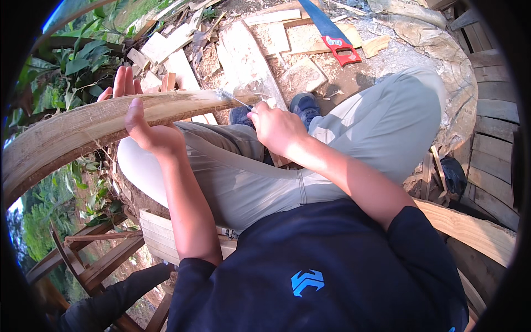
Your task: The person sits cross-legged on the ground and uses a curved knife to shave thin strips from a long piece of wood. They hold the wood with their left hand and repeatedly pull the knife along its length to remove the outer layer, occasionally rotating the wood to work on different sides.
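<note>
A long piece of wood (66, 128) comes in from the left rim, bent by the lens, and crosses above my lap. My left hand (148, 128) grips it from below, the thumb on the near side and the fingertips showing beyond the far edge. Closed around the handle of a thin metal-bladed tool (237, 99) is my right hand (276, 128). The blade slants up and left against the wood's right end. Most of the handle is hidden in my fist, so I cannot tell the tool's exact kind.
A handsaw (334, 39) with a red handle lies on the ground ahead. Cut boards (249, 52), offcuts and wood shavings are scattered around my shoes (305, 105). Green plants (77, 61) grow at the left. Slatted timber (495, 127) stands along the right.
</note>
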{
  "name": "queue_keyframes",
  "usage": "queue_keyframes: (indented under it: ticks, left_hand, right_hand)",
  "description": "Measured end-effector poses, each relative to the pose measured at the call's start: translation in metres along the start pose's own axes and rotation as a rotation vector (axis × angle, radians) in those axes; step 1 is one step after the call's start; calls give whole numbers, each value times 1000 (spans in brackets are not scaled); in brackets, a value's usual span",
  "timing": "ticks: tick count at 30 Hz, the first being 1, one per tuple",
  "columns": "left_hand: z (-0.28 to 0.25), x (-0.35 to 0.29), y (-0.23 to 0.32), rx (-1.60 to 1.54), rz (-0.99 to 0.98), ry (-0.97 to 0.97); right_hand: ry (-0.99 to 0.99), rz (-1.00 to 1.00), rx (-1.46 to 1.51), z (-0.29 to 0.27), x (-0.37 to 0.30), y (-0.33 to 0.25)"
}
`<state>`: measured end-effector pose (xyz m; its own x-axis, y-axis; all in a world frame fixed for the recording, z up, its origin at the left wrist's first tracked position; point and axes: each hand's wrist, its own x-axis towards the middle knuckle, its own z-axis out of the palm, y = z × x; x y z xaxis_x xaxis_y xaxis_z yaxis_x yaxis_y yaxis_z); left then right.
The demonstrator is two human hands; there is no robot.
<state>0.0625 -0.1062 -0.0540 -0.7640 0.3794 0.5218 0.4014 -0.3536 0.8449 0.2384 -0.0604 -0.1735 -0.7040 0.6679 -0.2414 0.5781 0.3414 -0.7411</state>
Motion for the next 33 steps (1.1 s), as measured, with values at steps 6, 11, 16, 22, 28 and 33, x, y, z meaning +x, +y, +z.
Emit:
queue_keyframes:
  ticks: [6,11,16,22,28,33]
  left_hand:
    - [-4,2,2,14,-9,16]
    - [1,3,1,17,1,-8]
    - [0,6,-3,5,4,13]
    - [-4,5,-3,46,35,6]
    - [2,1,0,-2,-15,51]
    - [-5,3,-2,46,9,17]
  right_hand:
    - [253,-72,387,-55,29,-12]
    - [591,-268,386,-36,28,-7]
    - [35,-72,-38,7,21,21]
    - [399,-126,476,-32,37,4]
    - [41,-154,-23,4,21,25]
    - [326,-74,319,-26,30,-1]
